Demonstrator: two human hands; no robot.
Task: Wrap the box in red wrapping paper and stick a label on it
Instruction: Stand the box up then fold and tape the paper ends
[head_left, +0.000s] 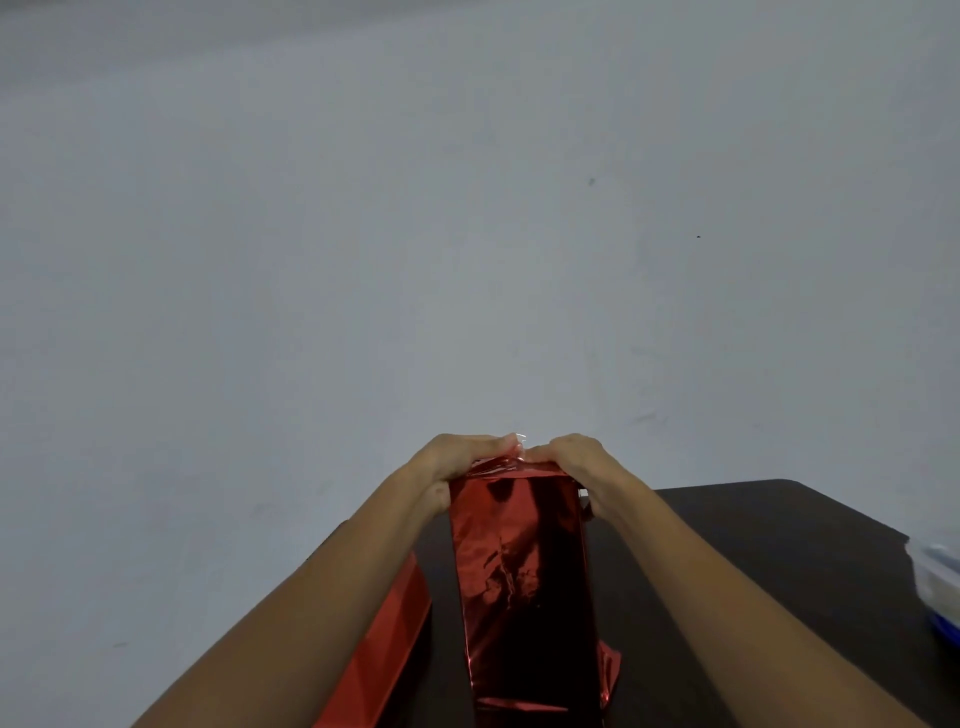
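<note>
Closing the box (522, 582) end
Our left hand (453, 464) and right hand (577, 460) pinch the red paper (503, 466); we should crease tightly.

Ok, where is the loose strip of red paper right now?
Head view, lower left of centre: the loose red strip lies on the dark table, left of the wrapped box.

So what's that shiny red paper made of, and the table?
The red wrapping paper looks like metallic foil or film: mirror-glossy, with sharp crinkles and bright reflections. The table looks like dark wood or laminate with a dull finish; which one is unclear.
</note>
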